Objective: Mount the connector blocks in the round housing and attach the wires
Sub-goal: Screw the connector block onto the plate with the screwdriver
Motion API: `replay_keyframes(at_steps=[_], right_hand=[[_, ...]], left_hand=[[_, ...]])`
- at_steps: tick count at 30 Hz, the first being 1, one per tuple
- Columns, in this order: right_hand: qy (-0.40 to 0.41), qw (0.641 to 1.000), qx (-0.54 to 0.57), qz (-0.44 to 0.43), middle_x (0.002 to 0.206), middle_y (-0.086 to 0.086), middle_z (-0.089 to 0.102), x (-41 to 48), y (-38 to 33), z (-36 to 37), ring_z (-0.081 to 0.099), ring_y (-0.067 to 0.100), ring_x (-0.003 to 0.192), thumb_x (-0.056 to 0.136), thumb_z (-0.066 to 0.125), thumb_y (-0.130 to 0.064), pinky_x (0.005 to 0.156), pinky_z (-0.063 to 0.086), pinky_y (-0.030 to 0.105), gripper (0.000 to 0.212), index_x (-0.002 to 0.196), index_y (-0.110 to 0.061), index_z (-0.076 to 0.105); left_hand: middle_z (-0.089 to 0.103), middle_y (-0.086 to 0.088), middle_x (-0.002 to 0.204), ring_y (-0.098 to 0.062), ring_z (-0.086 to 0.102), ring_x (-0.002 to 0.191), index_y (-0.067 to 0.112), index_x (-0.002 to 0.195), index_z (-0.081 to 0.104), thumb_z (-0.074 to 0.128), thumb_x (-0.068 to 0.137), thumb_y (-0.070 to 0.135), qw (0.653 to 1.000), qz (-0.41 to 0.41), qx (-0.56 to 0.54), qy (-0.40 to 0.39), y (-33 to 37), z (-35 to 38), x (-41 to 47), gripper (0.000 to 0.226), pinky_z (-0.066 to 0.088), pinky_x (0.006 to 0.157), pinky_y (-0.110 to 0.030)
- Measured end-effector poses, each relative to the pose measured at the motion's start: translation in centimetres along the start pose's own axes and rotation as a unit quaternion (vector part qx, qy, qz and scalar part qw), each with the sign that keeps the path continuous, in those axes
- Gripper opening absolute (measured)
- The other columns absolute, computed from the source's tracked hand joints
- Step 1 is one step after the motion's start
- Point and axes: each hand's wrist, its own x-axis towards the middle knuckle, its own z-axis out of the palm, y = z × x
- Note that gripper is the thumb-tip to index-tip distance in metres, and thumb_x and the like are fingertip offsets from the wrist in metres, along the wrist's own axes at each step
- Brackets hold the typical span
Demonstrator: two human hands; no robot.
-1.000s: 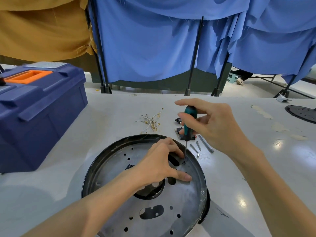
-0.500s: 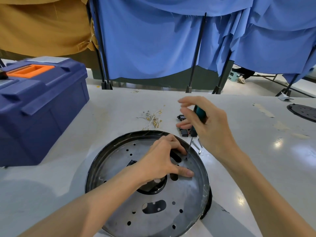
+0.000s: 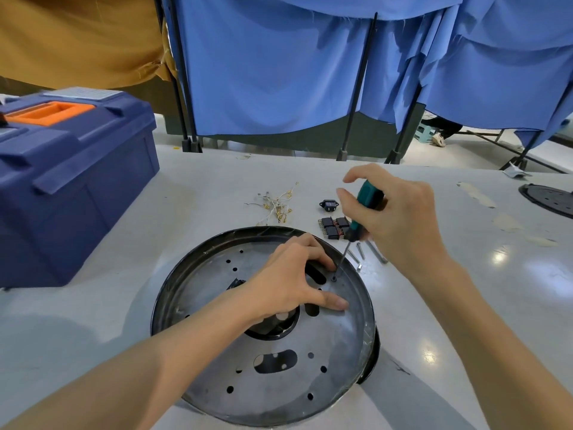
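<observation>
Head view: my right hand [image 3: 400, 218] grips the screwdriver [image 3: 367, 201], tip at a screw [image 3: 334, 278] in the round housing [image 3: 279, 386] that my left hand [image 3: 288, 283] presses onto the table [image 3: 124, 305]. Tilted, it could slip into my fingers [image 3: 328, 264].

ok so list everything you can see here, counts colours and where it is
round housing: 1, dark grey metal, table centre
connector blocks: small cluster, black with red, just beyond the housing rim
wires: loose bundle, pale with gold ends, beyond the housing
socket part: 1, black, behind the blocks
bolts: several, silver, right of the housing rim
screwdriver: 1, teal and black handle, tip at a housing hole
toolbox: 1, blue with orange handle, table left
second disc: 1, dark, far right edge
curtains: several, blue, behind the table
left hand: rests on the housing
right hand: grips the screwdriver
</observation>
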Motion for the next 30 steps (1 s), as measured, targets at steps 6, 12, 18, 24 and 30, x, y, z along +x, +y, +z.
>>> replay_keyframes(at_steps=[6,12,18,24,30], right_hand=[[-0.191,0.978,0.087,0.009,0.113,-0.002,0.068,1.1,0.2,-1.7,0.065,0.009,0.104,0.095,0.062,-0.014,0.092,0.054,0.037,0.032,0.126,-0.017,0.061],[-0.036,0.998,0.024,-0.039,0.059,0.002,0.060,0.7,0.0,0.0,0.064,0.013,0.054,0.090,0.071,-0.021,0.064,0.055,0.027,0.018,0.104,-0.011,0.071],[-0.123,0.991,-0.034,0.027,0.113,0.002,0.067,1.1,0.2,-0.5,0.063,0.014,0.092,0.094,0.059,-0.035,0.088,0.051,0.033,0.031,0.119,-0.017,0.062],[-0.194,0.978,0.081,0.015,0.100,-0.009,0.068,1.2,0.3,-2.3,0.070,0.001,0.084,0.089,0.068,-0.026,0.082,0.056,0.018,0.045,0.132,-0.027,0.057],[-0.077,0.996,-0.020,0.034,0.066,0.001,0.061,0.8,0.1,-0.8,0.064,0.029,0.065,0.087,0.066,-0.043,0.068,0.055,0.048,0.032,0.096,-0.012,0.065]], left_hand=[[0.052,0.016,0.104,-0.005,0.049,0.102,0.030,0.093,0.068,0.087,0.058,0.050,1.000,-0.005,-0.002,0.007,0.1,0.0,-0.1,0.045,0.038,0.085,-0.017],[0.052,0.015,0.105,-0.006,0.048,0.104,0.026,0.097,0.069,0.087,0.059,0.048,1.000,-0.008,-0.005,0.000,0.1,0.0,-0.2,0.048,0.037,0.087,-0.018],[0.053,0.014,0.105,-0.007,0.049,0.104,0.024,0.098,0.070,0.088,0.058,0.047,1.000,-0.011,-0.011,0.002,0.2,0.0,-0.1,0.049,0.040,0.089,-0.022],[0.052,0.014,0.104,-0.006,0.048,0.102,0.026,0.097,0.069,0.086,0.059,0.049,1.000,0.000,-0.006,0.002,0.0,0.1,0.0,0.048,0.039,0.087,-0.020],[0.053,0.013,0.106,-0.006,0.048,0.105,0.026,0.099,0.068,0.087,0.059,0.049,1.000,-0.004,0.000,0.002,0.0,0.1,0.0,0.050,0.041,0.093,-0.025]])
